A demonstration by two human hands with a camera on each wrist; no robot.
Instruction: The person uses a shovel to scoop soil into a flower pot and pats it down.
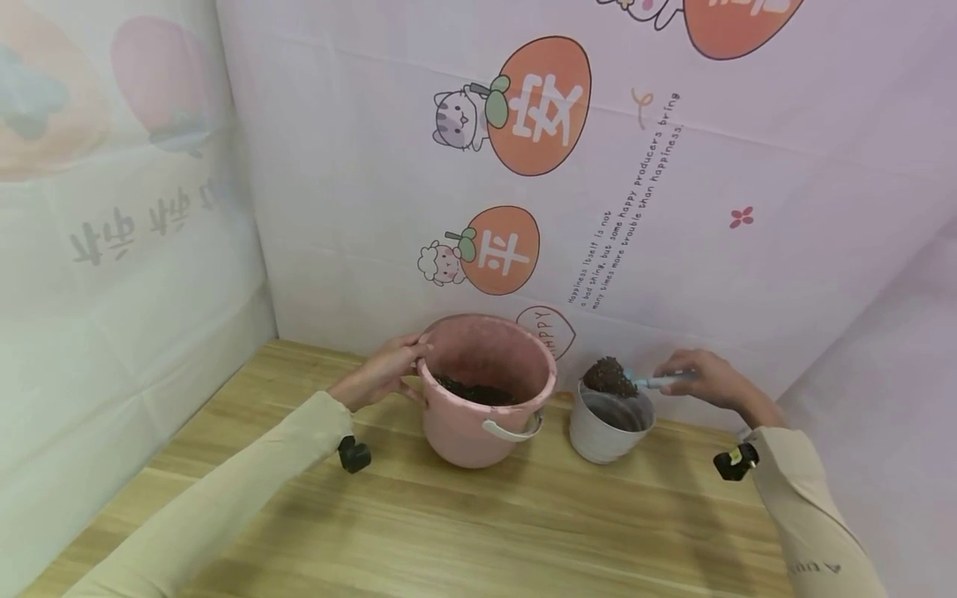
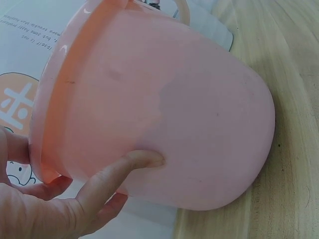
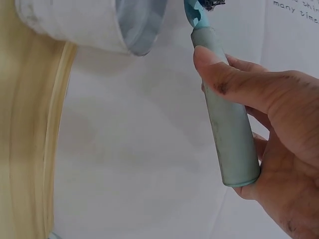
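My left hand (image 1: 385,370) grips the rim of a pink bucket (image 1: 463,428), with dark soil (image 1: 478,392) in its bottom. In the left wrist view the thumb (image 2: 144,159) lies along the bucket's outer wall and other fingers are at the rim. To the right, my right hand (image 1: 706,378) holds a small trowel by its pale blue-green handle (image 3: 227,129). A heap of dark soil (image 1: 609,378) on the trowel is over the mouth of a whitish pot (image 1: 598,436), hiding most of the blade. The pot's visible inner wall is grey.
Bucket and pot stand side by side on a wood-grain table (image 1: 449,531), close to a printed cloth backdrop (image 1: 351,208). The bucket's white handle grip (image 1: 508,431) hangs on the side facing the pot. Cloth also encloses the left and right sides.
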